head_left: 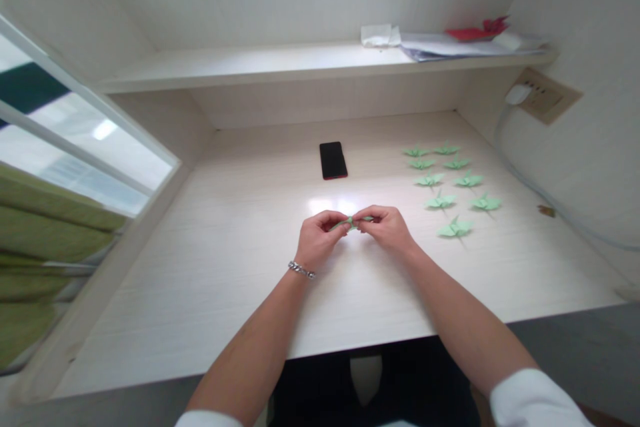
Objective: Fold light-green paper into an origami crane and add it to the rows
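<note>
My left hand and my right hand meet at the middle of the pale wooden desk. Both pinch a small piece of folded green paper between their fingertips, just above the desk top. Only a sliver of the paper shows between the fingers. A metal chain bracelet sits on my left wrist. To the right of my hands, several finished green paper cranes lie in two rows on the desk.
A black phone lies face up beyond my hands. The shelf above carries white papers and a red folded paper. A wall socket with a white plug and cable is on the right wall.
</note>
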{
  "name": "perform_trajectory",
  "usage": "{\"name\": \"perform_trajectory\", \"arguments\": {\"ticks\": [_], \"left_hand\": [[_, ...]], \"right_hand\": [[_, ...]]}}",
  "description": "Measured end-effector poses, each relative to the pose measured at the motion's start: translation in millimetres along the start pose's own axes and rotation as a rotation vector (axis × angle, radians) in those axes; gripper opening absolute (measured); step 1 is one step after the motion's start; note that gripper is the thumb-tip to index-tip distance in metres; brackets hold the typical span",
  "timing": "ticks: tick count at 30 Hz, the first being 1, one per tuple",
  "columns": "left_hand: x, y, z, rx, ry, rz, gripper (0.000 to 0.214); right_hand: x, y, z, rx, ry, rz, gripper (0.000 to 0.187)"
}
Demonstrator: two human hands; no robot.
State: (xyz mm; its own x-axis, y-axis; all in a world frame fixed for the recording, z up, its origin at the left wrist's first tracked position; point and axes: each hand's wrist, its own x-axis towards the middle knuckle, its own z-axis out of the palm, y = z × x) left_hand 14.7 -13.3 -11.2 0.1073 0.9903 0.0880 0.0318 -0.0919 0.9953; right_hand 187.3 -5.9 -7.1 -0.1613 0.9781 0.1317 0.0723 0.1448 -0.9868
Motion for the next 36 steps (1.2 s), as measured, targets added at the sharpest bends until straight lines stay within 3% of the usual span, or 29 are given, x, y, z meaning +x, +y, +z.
{"name": "perform_trajectory", "arguments": {"ticks": [7,15,21,29,36], "left_hand": [[0.6,-1.2,-1.2,0.036,-0.051,-0.018,0.021],[-0.7,0.0,-1.5,-0.076,-0.118,-0.066,0.027],[-0.3,-1.5,-0.7,-0.109,-0.099,-0.115,0.025],[-1.0,2.0,2.7,-0.15,-0.055,-0.154,0.021],[-1.3,3.2,1.8,-0.127,-0.056,-0.148,0.017]], "right_hand": [[0.4,-4.0,-0.7,-0.027,-0.095,0.066,0.017],[1.1,-2.2,-1.6,0.016,-0.091,0.157,0.018],[0.5,1.3,-0.6,0.122,-0.13,0.201,0.023],[-1.0,-0.6,4.2,0.212,-0.063,0.214,0.016],[-1.7,-3.8,2.7,0.302,-0.079,0.298,0.02]]}}
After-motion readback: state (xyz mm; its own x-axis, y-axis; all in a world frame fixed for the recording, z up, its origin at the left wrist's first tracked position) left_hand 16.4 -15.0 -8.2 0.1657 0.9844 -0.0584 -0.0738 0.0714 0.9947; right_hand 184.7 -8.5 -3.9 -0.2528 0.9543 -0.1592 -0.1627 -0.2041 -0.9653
